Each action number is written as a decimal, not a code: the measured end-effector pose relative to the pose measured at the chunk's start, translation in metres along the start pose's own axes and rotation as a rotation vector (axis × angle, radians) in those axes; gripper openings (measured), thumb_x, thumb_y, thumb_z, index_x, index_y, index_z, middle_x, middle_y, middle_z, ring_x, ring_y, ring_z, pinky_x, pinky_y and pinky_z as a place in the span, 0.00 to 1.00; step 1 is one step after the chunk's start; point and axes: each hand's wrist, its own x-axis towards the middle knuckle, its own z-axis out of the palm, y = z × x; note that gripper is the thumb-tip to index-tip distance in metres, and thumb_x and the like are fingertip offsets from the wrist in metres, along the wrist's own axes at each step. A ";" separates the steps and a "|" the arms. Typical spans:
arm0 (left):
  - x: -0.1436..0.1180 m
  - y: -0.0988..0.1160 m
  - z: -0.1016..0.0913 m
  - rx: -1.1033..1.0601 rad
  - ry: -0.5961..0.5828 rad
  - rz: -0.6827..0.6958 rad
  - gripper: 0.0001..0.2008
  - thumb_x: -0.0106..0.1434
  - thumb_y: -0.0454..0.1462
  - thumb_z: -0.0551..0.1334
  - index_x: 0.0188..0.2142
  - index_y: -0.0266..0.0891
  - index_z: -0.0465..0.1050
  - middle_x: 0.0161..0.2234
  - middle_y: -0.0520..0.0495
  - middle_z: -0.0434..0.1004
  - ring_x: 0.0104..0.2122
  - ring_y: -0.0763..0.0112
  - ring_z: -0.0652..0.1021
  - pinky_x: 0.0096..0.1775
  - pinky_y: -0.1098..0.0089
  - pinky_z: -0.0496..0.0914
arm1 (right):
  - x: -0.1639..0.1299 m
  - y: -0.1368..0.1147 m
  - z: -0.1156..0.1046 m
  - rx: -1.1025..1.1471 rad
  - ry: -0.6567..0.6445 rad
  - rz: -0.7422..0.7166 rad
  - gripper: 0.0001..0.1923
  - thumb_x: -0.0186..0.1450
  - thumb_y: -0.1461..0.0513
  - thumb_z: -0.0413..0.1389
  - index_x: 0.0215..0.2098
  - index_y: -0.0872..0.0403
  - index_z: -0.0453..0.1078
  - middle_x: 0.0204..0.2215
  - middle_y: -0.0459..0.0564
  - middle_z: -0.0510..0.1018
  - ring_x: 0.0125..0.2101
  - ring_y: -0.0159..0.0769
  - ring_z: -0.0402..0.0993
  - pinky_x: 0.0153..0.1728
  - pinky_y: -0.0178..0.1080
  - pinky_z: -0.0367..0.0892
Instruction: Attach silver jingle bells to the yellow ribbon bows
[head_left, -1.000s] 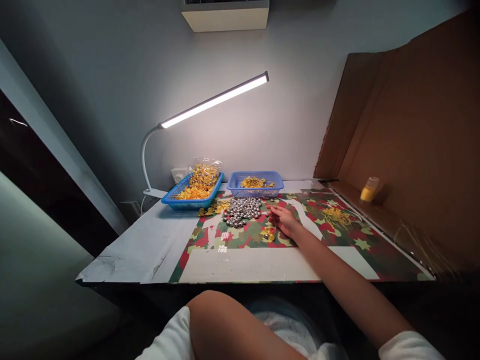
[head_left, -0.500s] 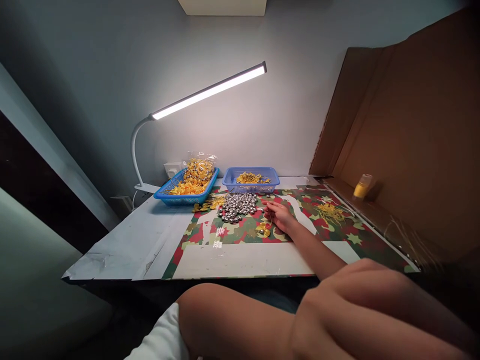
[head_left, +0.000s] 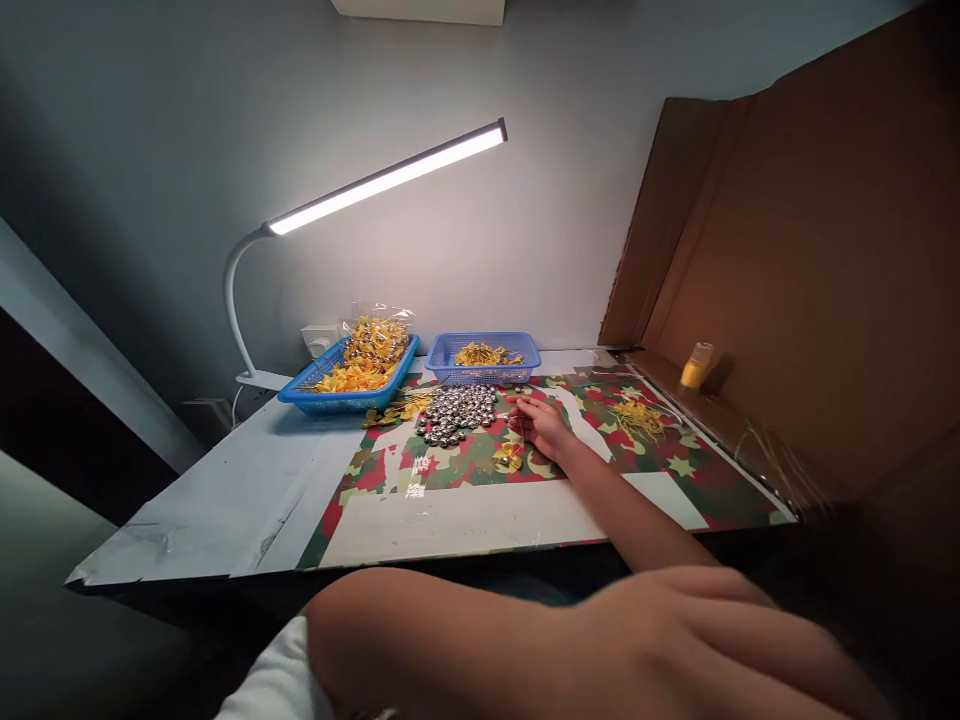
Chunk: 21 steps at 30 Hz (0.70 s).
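Note:
My right hand (head_left: 544,428) is over the patterned sheet, fingers pinched on the thin stem of a yellow artificial flower (head_left: 509,457). The flower hangs just below the fingertips, a small shiny spot at its middle. Left of it lies a heap of silver beads (head_left: 459,412). Close to the camera, my left hand (head_left: 697,625) crosses the bottom of the view with its back up and fingers stretched toward the lower right. Those fingertips fade into the dark, and nothing shows in them. Loose yellow flowers (head_left: 401,407) lie beside the bead heap.
Behind the beads stand a blue basket (head_left: 330,402) of yellow flowers with a clear bag, and a second basket (head_left: 484,372) of stemmed pieces. Yellow stems (head_left: 639,418) lie at the right. A small yellow bottle (head_left: 696,367) stands by the cardboard (head_left: 780,220). A lamp (head_left: 390,180) lights the table.
The whole view has shifted, so the table things sit farther left. My left hand has come lower and leftward in the view. My right hand keeps its pinch on the flower stem.

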 end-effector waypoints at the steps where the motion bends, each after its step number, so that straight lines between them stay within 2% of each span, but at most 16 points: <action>1: -0.003 -0.011 -0.002 -0.023 0.015 0.039 0.09 0.56 0.46 0.59 0.22 0.52 0.72 0.34 0.54 0.79 0.34 0.75 0.76 0.42 0.74 0.69 | -0.001 -0.001 0.001 0.012 -0.011 -0.016 0.04 0.62 0.67 0.55 0.32 0.54 0.72 0.19 0.43 0.74 0.19 0.25 0.71 0.27 0.30 0.69; 2: -0.009 -0.027 -0.001 -0.043 0.057 0.040 0.10 0.58 0.45 0.58 0.22 0.50 0.72 0.32 0.52 0.79 0.33 0.73 0.75 0.42 0.73 0.69 | -0.001 -0.003 0.002 0.024 -0.028 -0.035 0.03 0.62 0.66 0.56 0.32 0.54 0.72 0.19 0.42 0.74 0.20 0.25 0.71 0.27 0.30 0.69; 4: -0.030 -0.067 0.006 -0.137 0.371 -0.123 0.12 0.58 0.40 0.57 0.19 0.44 0.67 0.21 0.49 0.74 0.25 0.71 0.72 0.37 0.69 0.69 | -0.001 -0.005 0.004 0.040 -0.070 -0.082 0.02 0.61 0.64 0.58 0.33 0.54 0.72 0.20 0.42 0.74 0.20 0.24 0.71 0.29 0.30 0.69; 6: -0.058 -0.113 0.013 -0.116 0.577 -0.492 0.15 0.58 0.37 0.56 0.16 0.41 0.61 0.17 0.49 0.68 0.22 0.71 0.68 0.31 0.69 0.66 | -0.001 -0.007 0.006 0.036 -0.104 -0.124 0.04 0.59 0.62 0.59 0.33 0.54 0.73 0.20 0.41 0.74 0.21 0.24 0.70 0.29 0.30 0.68; 7: -0.072 -0.134 0.015 -0.098 0.640 -0.685 0.14 0.57 0.37 0.55 0.16 0.41 0.61 0.17 0.50 0.66 0.21 0.72 0.66 0.29 0.70 0.64 | -0.001 -0.008 0.008 0.023 -0.113 -0.142 0.06 0.58 0.61 0.60 0.33 0.54 0.73 0.20 0.41 0.74 0.21 0.25 0.70 0.29 0.30 0.68; 9: -0.099 -0.169 0.016 -0.143 0.620 -0.967 0.10 0.54 0.38 0.58 0.18 0.39 0.63 0.18 0.52 0.67 0.22 0.73 0.66 0.28 0.71 0.63 | -0.002 -0.009 0.012 -0.028 -0.124 -0.176 0.09 0.55 0.59 0.62 0.34 0.54 0.73 0.21 0.41 0.75 0.23 0.25 0.71 0.30 0.30 0.67; 10: -0.109 -0.181 0.015 -0.210 0.567 -1.032 0.07 0.52 0.38 0.60 0.21 0.38 0.66 0.21 0.51 0.69 0.23 0.73 0.68 0.28 0.71 0.63 | -0.003 -0.010 0.014 -0.063 -0.127 -0.196 0.10 0.54 0.58 0.62 0.33 0.54 0.73 0.21 0.42 0.75 0.24 0.26 0.71 0.30 0.30 0.67; 12: -0.123 -0.196 0.013 -0.329 0.447 -1.037 0.10 0.49 0.40 0.64 0.29 0.36 0.72 0.28 0.48 0.75 0.27 0.71 0.71 0.31 0.72 0.65 | -0.004 -0.011 0.018 -0.135 -0.126 -0.249 0.12 0.53 0.56 0.63 0.33 0.54 0.74 0.22 0.42 0.75 0.24 0.26 0.71 0.29 0.30 0.66; 14: -0.128 -0.202 0.013 -0.420 0.339 -0.982 0.15 0.51 0.43 0.64 0.35 0.35 0.75 0.32 0.47 0.77 0.29 0.70 0.72 0.32 0.72 0.66 | -0.005 -0.013 0.020 -0.196 -0.127 -0.297 0.13 0.53 0.55 0.62 0.32 0.53 0.74 0.22 0.42 0.75 0.25 0.26 0.70 0.29 0.31 0.65; 17: -0.128 -0.203 0.018 -0.386 0.260 -0.870 0.13 0.55 0.44 0.62 0.33 0.37 0.77 0.31 0.47 0.79 0.29 0.69 0.73 0.32 0.72 0.65 | -0.004 -0.014 0.023 -0.257 -0.141 -0.330 0.13 0.53 0.53 0.62 0.32 0.53 0.74 0.21 0.42 0.74 0.26 0.27 0.70 0.30 0.31 0.65; 21: -0.127 -0.202 0.024 -0.304 0.236 -0.803 0.10 0.56 0.41 0.62 0.29 0.38 0.79 0.28 0.48 0.80 0.29 0.70 0.74 0.33 0.73 0.65 | 0.001 -0.015 0.026 -0.276 -0.164 -0.331 0.15 0.52 0.52 0.62 0.33 0.53 0.73 0.21 0.42 0.74 0.26 0.27 0.69 0.30 0.31 0.64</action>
